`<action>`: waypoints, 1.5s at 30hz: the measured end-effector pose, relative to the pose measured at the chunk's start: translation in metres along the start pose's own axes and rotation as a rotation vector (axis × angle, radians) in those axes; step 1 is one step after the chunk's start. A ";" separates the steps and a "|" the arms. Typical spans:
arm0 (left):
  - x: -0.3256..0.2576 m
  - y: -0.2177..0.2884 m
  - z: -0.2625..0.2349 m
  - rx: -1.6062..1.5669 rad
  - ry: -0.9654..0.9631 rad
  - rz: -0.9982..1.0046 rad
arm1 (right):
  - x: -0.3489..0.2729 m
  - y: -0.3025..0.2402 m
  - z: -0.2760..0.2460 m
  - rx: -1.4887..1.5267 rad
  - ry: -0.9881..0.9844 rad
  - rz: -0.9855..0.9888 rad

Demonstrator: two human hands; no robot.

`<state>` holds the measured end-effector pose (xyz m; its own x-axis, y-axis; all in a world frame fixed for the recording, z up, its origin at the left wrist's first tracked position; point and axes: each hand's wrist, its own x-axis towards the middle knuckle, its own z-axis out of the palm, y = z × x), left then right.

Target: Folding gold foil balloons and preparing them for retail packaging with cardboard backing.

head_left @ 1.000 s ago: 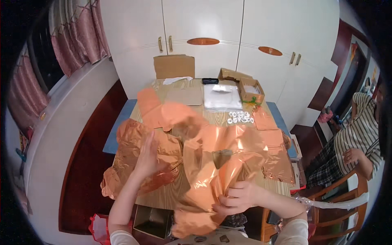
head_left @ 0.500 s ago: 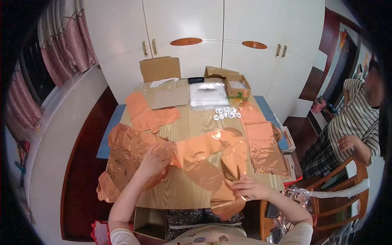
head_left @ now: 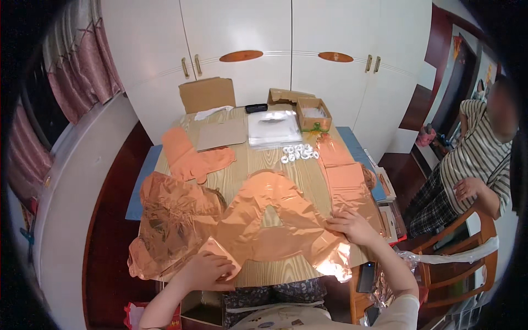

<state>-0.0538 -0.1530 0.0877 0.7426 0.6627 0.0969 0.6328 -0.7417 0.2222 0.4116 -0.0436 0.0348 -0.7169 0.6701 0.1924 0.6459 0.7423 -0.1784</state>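
A flat copper-coloured foil balloon (head_left: 286, 242) lies spread in an arch across the near middle of the table, with a small opening at its centre. At its lower left end, my left hand (head_left: 206, 270) has its fingers curled on a turned-up flap of the foil. My right hand (head_left: 355, 225) rests on the balloon's right edge, fingers stretched out over the foil. Left of it lies a crumpled, shinier copper foil piece (head_left: 176, 225), partly overlapped by the balloon. Farther back on the left is a smooth orange foil balloon (head_left: 198, 157).
Folded copper foil (head_left: 352, 187) lies along the right side. White ribbon rolls (head_left: 300, 153), clear plastic bags (head_left: 274, 132), a cardboard box (head_left: 314, 115) and a black case (head_left: 256, 108) stand toward the back. A person in a striped shirt (head_left: 473, 143) stands by a wooden chair (head_left: 487, 236).
The middle balloon has gone from bunched and twisted to spread flat. My left hand came nearer to me; my right hand moved right and farther away.
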 end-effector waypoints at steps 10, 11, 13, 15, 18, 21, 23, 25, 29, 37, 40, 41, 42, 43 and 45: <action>0.099 -0.064 0.037 0.025 -0.049 -0.022 | -0.016 0.060 0.016 -0.097 0.052 0.382; 0.110 -0.064 0.045 0.014 -0.083 -0.038 | -0.015 0.061 0.016 -0.087 0.069 0.389; 0.127 -0.058 0.053 -0.013 -0.101 -0.034 | -0.017 0.063 0.019 -0.061 0.096 0.410; 0.140 -0.053 0.057 -0.033 -0.056 -0.001 | -0.019 0.064 0.029 -0.086 0.193 0.416; 0.182 -0.049 0.067 -0.053 0.003 0.132 | -0.024 0.067 0.034 0.015 0.309 0.461; 0.226 -0.035 0.082 -0.051 0.123 0.231 | -0.020 0.072 0.032 0.113 0.326 0.502; 0.265 -0.016 0.092 -0.151 0.191 0.249 | -0.017 0.071 0.029 0.180 0.323 0.534; 0.301 0.003 0.098 -0.268 0.192 0.216 | -0.017 0.073 0.029 0.242 0.324 0.553; 0.345 0.017 0.107 -0.306 -0.003 0.131 | -0.016 0.082 0.022 0.517 0.363 0.680; 0.342 0.015 0.132 -0.273 0.170 0.192 | -0.009 0.185 -0.056 1.560 0.712 1.169; 0.342 0.017 0.138 -0.286 0.216 0.214 | -0.032 0.256 -0.084 1.658 0.984 0.855; 0.332 0.005 0.141 -0.271 0.217 0.171 | -0.004 0.234 -0.100 1.565 1.042 0.965; 0.344 0.018 0.143 -0.296 0.225 0.226 | -0.030 0.260 -0.125 1.338 1.355 0.998; 0.343 0.019 0.141 -0.296 0.222 0.215 | -0.021 0.237 -0.146 1.382 1.405 0.891; 0.337 0.018 0.136 -0.293 0.220 0.190 | -0.008 0.216 -0.176 1.183 1.442 0.799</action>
<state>0.2378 0.0429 -0.0072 0.7555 0.5465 0.3612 0.3763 -0.8134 0.4436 0.6028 0.1117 0.1646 0.6601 0.7390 0.1350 -0.2332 0.3724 -0.8983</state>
